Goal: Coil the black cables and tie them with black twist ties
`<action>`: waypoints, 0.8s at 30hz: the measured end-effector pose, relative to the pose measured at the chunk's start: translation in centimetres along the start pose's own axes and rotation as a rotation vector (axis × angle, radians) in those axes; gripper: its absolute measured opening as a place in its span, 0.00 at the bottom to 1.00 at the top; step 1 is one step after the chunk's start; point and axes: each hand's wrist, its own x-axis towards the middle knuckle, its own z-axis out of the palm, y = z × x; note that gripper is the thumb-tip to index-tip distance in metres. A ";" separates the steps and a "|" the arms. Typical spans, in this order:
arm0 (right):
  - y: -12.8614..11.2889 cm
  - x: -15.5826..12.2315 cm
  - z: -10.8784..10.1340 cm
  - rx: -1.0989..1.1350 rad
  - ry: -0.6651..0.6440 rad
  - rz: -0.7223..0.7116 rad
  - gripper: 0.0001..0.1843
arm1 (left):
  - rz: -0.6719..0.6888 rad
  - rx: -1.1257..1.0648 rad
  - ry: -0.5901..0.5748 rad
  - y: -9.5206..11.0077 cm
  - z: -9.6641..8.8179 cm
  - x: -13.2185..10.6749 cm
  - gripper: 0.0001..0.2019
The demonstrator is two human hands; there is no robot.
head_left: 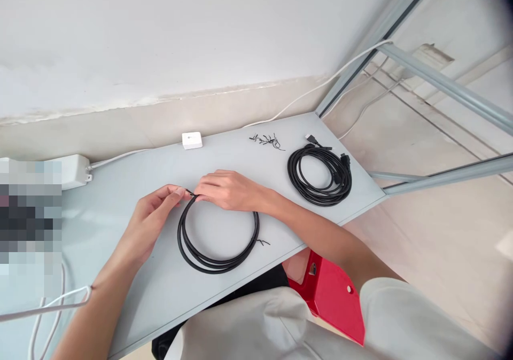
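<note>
Where the two hands meet near the middle of the table, a coiled black cable is held at its top. The left hand has its fingertips pinched narrow on a thin black tie at the coil's upper edge, and the right hand is laid over the same spot with its fingers curled down onto the cable. The rest of the coil lies flat on the table, with a second tie seen on its right side. A second coil, with plugs, is set well apart to the right. Loose ties are scattered just behind it, and a white adapter is placed near the wall.
</note>
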 end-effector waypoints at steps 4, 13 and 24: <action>0.2 -0.1 0.4 -0.018 -0.004 -0.003 0.20 | 0.010 -0.009 0.039 0.4 0.1 -0.1 0.22; 0.4 -0.1 0.6 -0.035 -0.031 -0.019 0.18 | 0.091 0.094 -0.041 0.3 0.4 -0.3 0.23; 0.9 -0.4 1.5 -0.069 0.044 -0.059 0.17 | 0.131 0.165 -0.035 0.4 0.2 -0.2 0.24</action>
